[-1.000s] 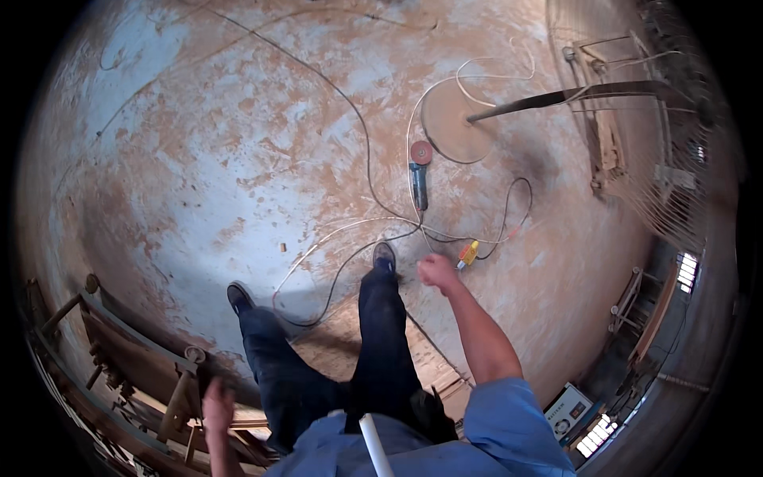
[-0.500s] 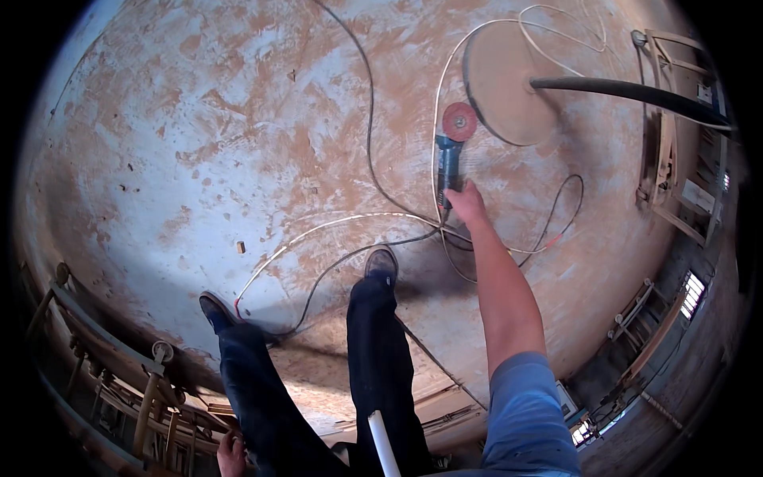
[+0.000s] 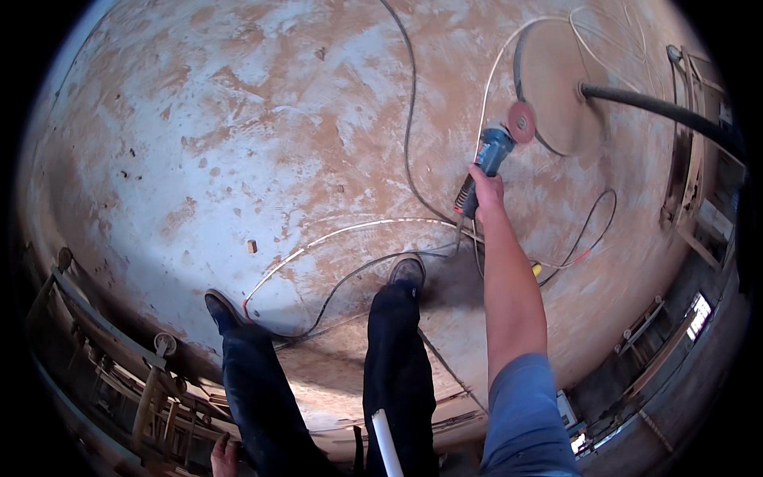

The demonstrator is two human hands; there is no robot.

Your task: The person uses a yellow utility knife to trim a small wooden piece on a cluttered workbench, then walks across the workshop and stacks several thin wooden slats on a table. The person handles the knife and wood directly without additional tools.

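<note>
Floor: Big, round, rusty-brown and pale blue metal surface (image 3: 238,143) is curving away under me, and I am standing on top of it.

Right hand: my right hand (image 3: 486,189) is reaching far out in front, with the fingers wrapped tight around the handle of the blue angle grinder with a red round disc (image 3: 499,147).

Grinder place: it is sitting up and to the right of my feet, with its disc just beside the round metal lid (image 3: 556,79) on the surface. I cannot tell if the disc is touching the metal.

Left hand: my left hand (image 3: 224,457) is hanging low by my left leg at the bottom edge. I cannot tell if its fingers are open or closed, and I am seeing nothing in it.

Feet: my dark shoes (image 3: 407,272) are standing among the loops of white cable (image 3: 334,234) and black cable (image 3: 409,119).

How far: I am thinking the work is only starting, since the tool is in hand but most of the surface is looking rusty and patchy.

Edges: the surface is dropping away at the left, bottom and right, where wooden scaffolding (image 3: 103,342) is showing far below.

Open room: the wide space ahead and to the left is looking free for stepping. The cables by my feet and the thick dark hose (image 3: 660,107) on the right are crowding that side.
</note>
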